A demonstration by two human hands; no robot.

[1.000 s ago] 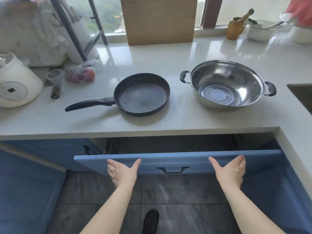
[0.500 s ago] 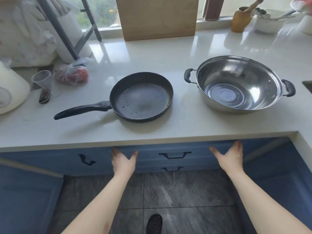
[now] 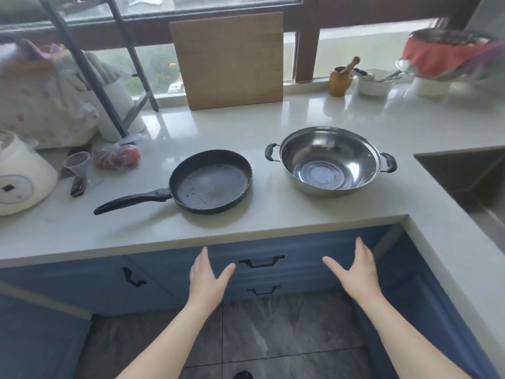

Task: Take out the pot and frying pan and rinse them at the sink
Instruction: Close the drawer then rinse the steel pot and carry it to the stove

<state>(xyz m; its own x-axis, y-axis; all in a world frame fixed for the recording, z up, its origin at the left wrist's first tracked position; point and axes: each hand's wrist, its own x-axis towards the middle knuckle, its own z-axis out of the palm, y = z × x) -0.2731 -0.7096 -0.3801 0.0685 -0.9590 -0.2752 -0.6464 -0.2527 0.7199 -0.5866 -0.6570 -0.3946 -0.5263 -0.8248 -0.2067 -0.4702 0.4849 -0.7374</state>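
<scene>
Two bare hands hang open in front of the blue drawers, holding nothing. The white surface (image 3: 273, 214) takes up most of the view, running from the far window to the near edge and turning along the right side, where the sink (image 3: 461, 173) is sunk into it. Below its near edge sit the blue drawer fronts (image 3: 300, 258), shut, with a black handle (image 3: 261, 262) between the two hands.

A wooden board (image 3: 229, 60) leans upright against the far window. On the far left stand a white appliance (image 3: 19, 173) and some bags, partly blurred.

The pot (image 3: 329, 161), steel with two black side handles, stands on the surface right of centre, empty and upright, with the sink well apart to its right. The pan (image 3: 210, 181), black, lies just left of the pot without touching it; its long handle points left and near, and drops of water show on its floor.

The left hand (image 3: 207, 277) is below and near the pan, fingers spread, thumb out to the right; its grip is wide open and empty. The right hand (image 3: 355, 269) is below and near the pot, likewise spread and empty, thumb out to the left. Both are lower than the surface edge and well apart from pot and pan. Whether the fingertips touch the drawer fronts I cannot tell.

Small things line the far right: a wooden mortar (image 3: 340, 80), a white bowl (image 3: 374, 83). A clear cup (image 3: 78, 164) and a bag of red items (image 3: 117, 155) sit left of the pan.
</scene>
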